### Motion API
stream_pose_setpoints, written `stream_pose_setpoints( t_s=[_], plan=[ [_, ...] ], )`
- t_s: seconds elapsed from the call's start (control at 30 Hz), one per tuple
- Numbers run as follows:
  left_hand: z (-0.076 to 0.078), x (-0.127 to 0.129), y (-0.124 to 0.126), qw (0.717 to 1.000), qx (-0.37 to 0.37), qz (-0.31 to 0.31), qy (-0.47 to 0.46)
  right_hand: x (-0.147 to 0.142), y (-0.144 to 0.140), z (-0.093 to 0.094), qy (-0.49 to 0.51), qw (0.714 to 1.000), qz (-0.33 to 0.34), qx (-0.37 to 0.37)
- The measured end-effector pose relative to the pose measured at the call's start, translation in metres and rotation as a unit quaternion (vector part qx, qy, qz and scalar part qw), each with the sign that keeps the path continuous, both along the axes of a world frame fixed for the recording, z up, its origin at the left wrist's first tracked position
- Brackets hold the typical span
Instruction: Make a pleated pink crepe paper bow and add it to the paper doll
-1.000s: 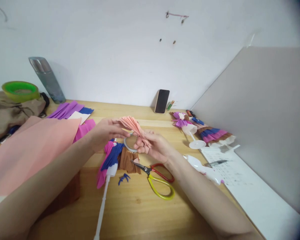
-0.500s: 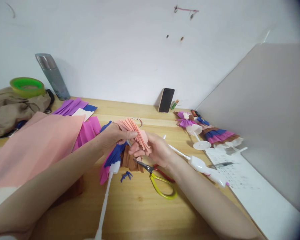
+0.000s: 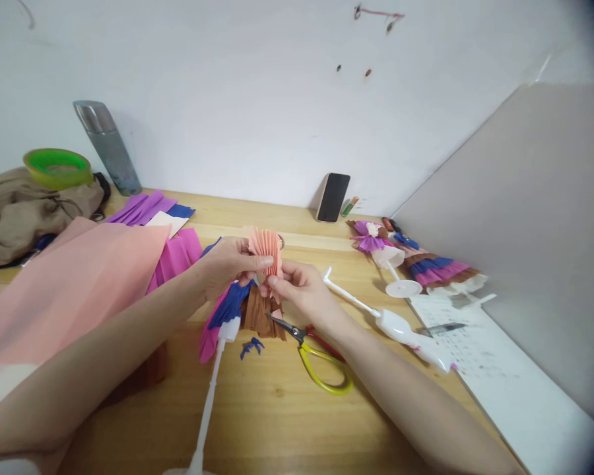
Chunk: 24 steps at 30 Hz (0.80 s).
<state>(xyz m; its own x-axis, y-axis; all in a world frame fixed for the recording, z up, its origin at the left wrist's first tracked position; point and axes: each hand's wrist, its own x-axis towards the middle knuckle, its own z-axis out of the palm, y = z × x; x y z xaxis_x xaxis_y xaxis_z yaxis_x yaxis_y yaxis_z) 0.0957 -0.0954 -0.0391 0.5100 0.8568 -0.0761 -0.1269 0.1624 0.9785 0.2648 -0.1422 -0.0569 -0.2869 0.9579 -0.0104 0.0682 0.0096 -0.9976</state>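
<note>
A pleated strip of peach crepe paper is pinched between both hands above the table. My left hand grips its left side, thumb across the folds. The fingers of my right hand close on the lower right end. Under the hands lie blue crepe paper and brown crepe paper, partly hidden. The blue piece meets the white top of a stand. Yellow-and-red-handled scissors rest just below my right hand, blades pointing left.
Large peach sheets cover the left side. A thermos and a green tape roll stand behind. At the back a phone leans on the wall. A white mannequin form and paper dresses lie right, near a written sheet.
The pleated peach strip has turned more upright and its folds have fanned out. My right hand has turned, bringing its thumb onto the strip's lower end.
</note>
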Motion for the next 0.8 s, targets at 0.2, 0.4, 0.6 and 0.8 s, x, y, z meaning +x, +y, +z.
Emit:
stream_pose_setpoints(
  t_s=[0.2,0.4,0.6,0.8],
  plan=[
    [0.004,0.000,-0.001,1.000,-0.016,0.006,0.004,0.000,-0.001,-0.002,0.064,0.996,0.024,-0.049],
    [0.008,-0.001,-0.001,0.999,-0.026,0.008,0.045,-0.001,0.000,-0.002,0.100,0.991,0.035,-0.083],
    [0.009,-0.006,0.002,0.998,0.018,-0.010,0.061,0.002,0.000,-0.002,0.066,0.993,0.055,-0.087],
    [0.010,-0.006,0.001,0.998,0.002,-0.032,0.060,0.003,0.000,-0.001,0.056,0.992,0.067,-0.096]
  ],
)
